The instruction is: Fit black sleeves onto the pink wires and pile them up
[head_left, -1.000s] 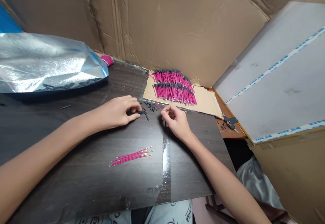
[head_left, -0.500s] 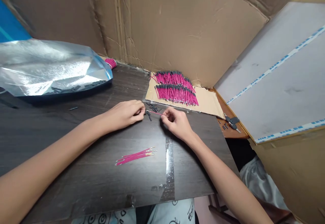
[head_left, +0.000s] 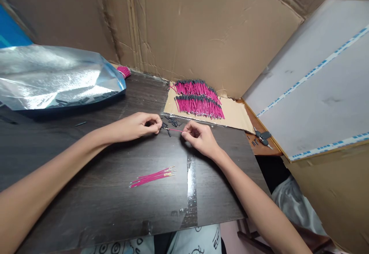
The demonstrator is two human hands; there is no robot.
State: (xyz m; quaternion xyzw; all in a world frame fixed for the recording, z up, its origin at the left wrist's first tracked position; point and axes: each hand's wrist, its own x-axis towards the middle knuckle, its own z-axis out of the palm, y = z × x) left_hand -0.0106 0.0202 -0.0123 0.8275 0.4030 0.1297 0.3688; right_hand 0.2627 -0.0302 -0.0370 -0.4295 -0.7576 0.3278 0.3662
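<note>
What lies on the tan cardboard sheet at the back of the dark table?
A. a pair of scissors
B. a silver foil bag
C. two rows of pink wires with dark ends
C: two neat rows of pink wires with dark ends rest on the tan cardboard sheet.

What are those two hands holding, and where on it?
The right hand pinches a thin pink wire at one end; the left hand pinches a small black piece at the other end, too small to identify.
</note>
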